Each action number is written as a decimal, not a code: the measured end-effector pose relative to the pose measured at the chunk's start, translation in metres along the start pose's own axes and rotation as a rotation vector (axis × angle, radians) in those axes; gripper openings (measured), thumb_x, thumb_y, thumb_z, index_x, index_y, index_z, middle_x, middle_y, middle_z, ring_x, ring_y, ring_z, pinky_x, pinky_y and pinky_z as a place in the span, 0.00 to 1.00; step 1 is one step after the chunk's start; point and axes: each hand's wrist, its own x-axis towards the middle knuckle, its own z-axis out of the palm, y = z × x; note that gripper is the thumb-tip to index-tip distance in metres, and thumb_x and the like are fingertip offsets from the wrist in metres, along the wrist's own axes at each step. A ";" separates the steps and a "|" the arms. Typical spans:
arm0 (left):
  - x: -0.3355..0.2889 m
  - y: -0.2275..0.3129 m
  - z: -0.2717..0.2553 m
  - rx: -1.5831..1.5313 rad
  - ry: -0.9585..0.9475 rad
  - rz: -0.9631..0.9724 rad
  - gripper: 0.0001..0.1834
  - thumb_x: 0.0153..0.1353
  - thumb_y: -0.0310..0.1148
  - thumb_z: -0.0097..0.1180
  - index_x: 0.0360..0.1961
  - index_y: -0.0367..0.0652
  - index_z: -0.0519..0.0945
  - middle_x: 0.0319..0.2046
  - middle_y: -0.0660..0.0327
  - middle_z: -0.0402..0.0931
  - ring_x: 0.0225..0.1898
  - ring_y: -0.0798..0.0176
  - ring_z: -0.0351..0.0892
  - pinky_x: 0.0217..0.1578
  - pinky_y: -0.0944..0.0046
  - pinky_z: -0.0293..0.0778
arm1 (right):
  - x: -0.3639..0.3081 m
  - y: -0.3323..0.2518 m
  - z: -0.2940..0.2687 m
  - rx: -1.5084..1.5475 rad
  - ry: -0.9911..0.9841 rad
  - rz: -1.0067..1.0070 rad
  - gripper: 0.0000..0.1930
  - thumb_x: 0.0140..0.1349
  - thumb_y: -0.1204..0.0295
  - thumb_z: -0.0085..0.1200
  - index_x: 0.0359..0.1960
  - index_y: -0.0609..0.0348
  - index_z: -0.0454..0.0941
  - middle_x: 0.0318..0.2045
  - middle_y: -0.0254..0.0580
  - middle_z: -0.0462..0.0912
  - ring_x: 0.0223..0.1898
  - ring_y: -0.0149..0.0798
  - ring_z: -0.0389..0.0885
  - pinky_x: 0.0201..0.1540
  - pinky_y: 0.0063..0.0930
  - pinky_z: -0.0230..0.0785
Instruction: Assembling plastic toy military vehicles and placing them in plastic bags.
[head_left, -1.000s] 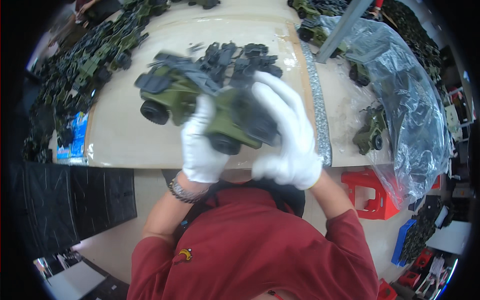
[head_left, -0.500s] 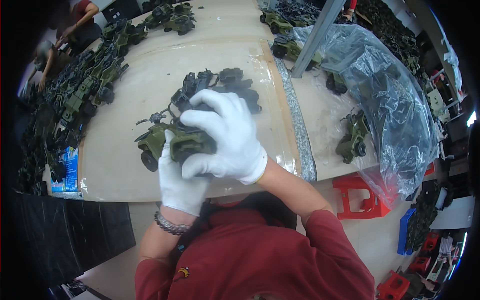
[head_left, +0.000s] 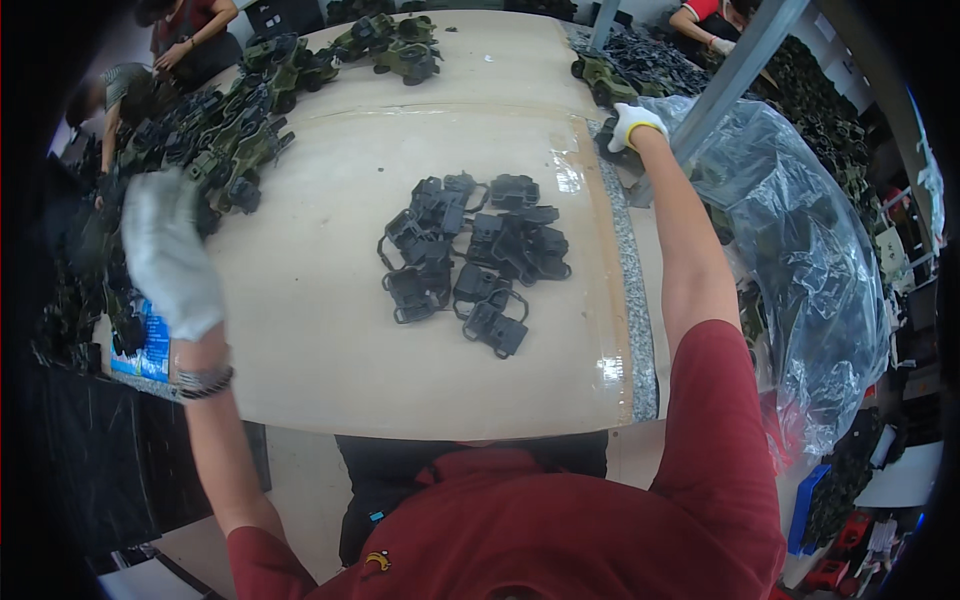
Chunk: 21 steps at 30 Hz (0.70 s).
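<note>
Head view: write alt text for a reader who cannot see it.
A person in a red shirt spreads both white-gloved arms over a pale table: the left hand reaches the green toy vehicles at the left edge, the right hand a dark part beside a clear plastic bag. Black plastic parts lie piled between.

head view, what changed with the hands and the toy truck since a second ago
Both hands let go of the green toy truck they held together at the table's near edge. The left hand swung out left to the pile of green trucks; the right hand reached far right, onto a dark part beside the plastic bag. The black parts stayed in the middle of the table.
</note>
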 end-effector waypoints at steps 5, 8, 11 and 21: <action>-0.118 -0.026 0.026 0.249 -0.319 -0.307 0.22 0.67 0.31 0.57 0.59 0.32 0.72 0.52 0.50 0.76 0.56 0.56 0.76 0.58 0.55 0.73 | -0.016 -0.015 -0.018 0.176 0.321 -0.175 0.36 0.39 0.56 0.72 0.57 0.39 0.79 0.54 0.53 0.80 0.54 0.55 0.80 0.59 0.45 0.73; -0.143 -0.035 0.054 0.162 -0.414 -0.474 0.27 0.59 0.28 0.66 0.58 0.32 0.73 0.52 0.51 0.77 0.53 0.60 0.78 0.56 0.61 0.73 | -0.057 -0.042 -0.054 0.424 0.713 -0.392 0.35 0.43 0.54 0.70 0.55 0.55 0.79 0.43 0.62 0.83 0.48 0.57 0.82 0.54 0.42 0.74; -0.150 -0.043 0.087 0.146 -0.422 -0.432 0.34 0.53 0.32 0.73 0.59 0.32 0.72 0.52 0.52 0.77 0.54 0.60 0.77 0.56 0.63 0.72 | -0.149 -0.092 -0.104 0.506 0.823 -0.701 0.30 0.54 0.53 0.66 0.55 0.58 0.79 0.44 0.59 0.83 0.48 0.53 0.82 0.48 0.41 0.74; -0.193 -0.013 0.073 -0.260 -0.266 -0.721 0.17 0.65 0.32 0.62 0.53 0.40 0.78 0.45 0.60 0.81 0.44 0.63 0.83 0.46 0.61 0.81 | -0.313 -0.130 -0.106 1.559 -0.092 -0.853 0.30 0.56 0.55 0.65 0.56 0.59 0.77 0.49 0.55 0.82 0.49 0.48 0.82 0.48 0.38 0.74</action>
